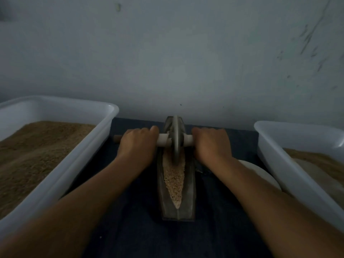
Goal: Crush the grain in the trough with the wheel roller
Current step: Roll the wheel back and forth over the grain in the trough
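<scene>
A narrow metal trough (189, 198) lies lengthwise on the dark cloth, pointing away from me. Pale grain (175, 181) fills its groove on the near side. The metal wheel roller (176, 138) stands upright in the far half of the trough, its lower edge in the grain. A pale wooden axle (163, 140) runs through the wheel. My left hand (138, 144) grips the axle left of the wheel. My right hand (212, 144) grips it on the right. The axle's left tip (116, 139) sticks out past my left hand.
A white plastic tub (89, 157) of brown ground grain stands at the left. Another white tub (271, 151) with brownish grain stands at the right. A pale round object (260, 174) lies partly under my right forearm. A grey wall (176, 62) rises just behind the trough.
</scene>
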`<state>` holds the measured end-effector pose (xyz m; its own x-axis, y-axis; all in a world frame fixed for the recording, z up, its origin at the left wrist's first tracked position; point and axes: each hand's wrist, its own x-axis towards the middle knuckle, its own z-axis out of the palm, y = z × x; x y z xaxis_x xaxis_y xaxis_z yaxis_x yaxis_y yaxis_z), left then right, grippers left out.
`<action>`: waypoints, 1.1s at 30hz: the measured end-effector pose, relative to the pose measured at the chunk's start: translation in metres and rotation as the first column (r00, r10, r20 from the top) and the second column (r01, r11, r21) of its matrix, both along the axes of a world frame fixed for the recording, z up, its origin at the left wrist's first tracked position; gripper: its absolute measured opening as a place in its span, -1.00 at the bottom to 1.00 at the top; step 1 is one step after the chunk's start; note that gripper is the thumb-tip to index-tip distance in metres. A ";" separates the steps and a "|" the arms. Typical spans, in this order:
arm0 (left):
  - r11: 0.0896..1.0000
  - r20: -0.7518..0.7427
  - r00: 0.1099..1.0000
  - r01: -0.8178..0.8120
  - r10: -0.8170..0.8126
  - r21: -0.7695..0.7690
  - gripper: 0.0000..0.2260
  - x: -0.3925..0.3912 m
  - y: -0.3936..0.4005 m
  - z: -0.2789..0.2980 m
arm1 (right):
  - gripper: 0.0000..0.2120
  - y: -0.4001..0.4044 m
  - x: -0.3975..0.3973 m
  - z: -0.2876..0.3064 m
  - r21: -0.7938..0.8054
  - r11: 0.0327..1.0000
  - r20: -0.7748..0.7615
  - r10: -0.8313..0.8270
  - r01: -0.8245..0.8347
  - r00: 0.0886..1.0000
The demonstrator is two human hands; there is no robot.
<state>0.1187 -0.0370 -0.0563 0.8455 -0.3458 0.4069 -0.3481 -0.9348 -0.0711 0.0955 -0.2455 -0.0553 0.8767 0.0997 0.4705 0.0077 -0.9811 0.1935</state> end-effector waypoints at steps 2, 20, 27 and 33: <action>1.000 0.030 0.999 0.011 -0.012 0.013 -0.74 -0.015 0.001 -0.002 | -0.84 0.000 -0.016 -0.003 0.016 1.000 -0.019 0.014 -0.014 1.000; 0.980 0.097 0.987 0.142 -0.129 -0.141 -0.71 -0.105 0.026 0.007 | -0.75 0.016 -0.127 0.001 0.098 0.988 0.063 0.112 -0.117 0.992; 0.994 0.102 0.989 0.111 -0.111 0.007 -0.51 -0.059 0.011 -0.004 | -0.83 0.000 -0.059 -0.015 0.127 0.989 0.006 0.070 -0.071 0.997; 1.000 -0.071 0.997 0.010 -0.011 -0.025 -0.66 0.001 -0.003 0.011 | -0.79 -0.004 0.003 -0.001 0.020 0.999 0.018 0.029 -0.029 0.999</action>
<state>0.1201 -0.0396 -0.0448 0.8689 -0.3452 0.3546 -0.3612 -0.9322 -0.0226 0.0985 -0.2499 -0.0563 0.8652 0.1155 0.4878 0.0333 -0.9842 0.1740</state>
